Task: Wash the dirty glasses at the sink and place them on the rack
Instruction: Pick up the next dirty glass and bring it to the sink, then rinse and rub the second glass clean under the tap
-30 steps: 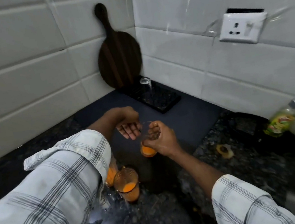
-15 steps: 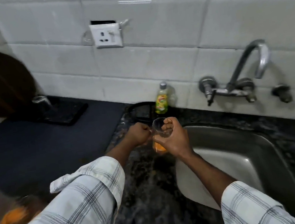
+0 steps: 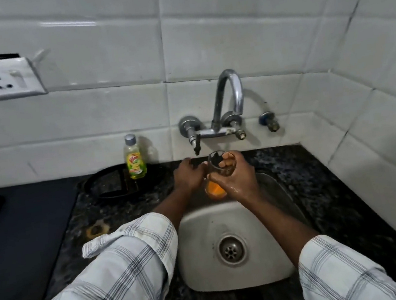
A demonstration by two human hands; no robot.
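Grips the glass [image 3: 215,186] in the right hand [image 3: 240,182] over the sink [image 3: 203,228], below the tap [image 3: 231,94]; left hand [image 3: 187,177] just beside, open or closed unclear.

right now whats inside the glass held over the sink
The glass holds orange liquid at its bottom; the upper part looks empty. The right hand wraps its side, so part of the liquid is hidden.

glass [image 3: 216,185]: counter [image 3: 124,211] → above sink [image 3: 202,225] | left hand [image 3: 186,176], right hand [image 3: 239,179]: now by tap [image 3: 231,89]
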